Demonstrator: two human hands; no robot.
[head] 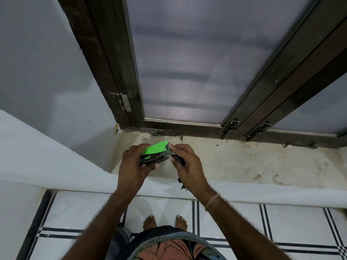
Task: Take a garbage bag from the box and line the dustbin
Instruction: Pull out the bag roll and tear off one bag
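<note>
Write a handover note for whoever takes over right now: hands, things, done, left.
Left hand grips the garbage bag box above the window ledge.
Right hand pinches the black bag at the box's end; part of it hangs below the palm.
Done: bag partly out of the box.
Left: pull it free, open it, line the dustbin, which is not in view.

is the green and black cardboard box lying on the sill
No, the left hand holds the green and black cardboard box up.
</note>
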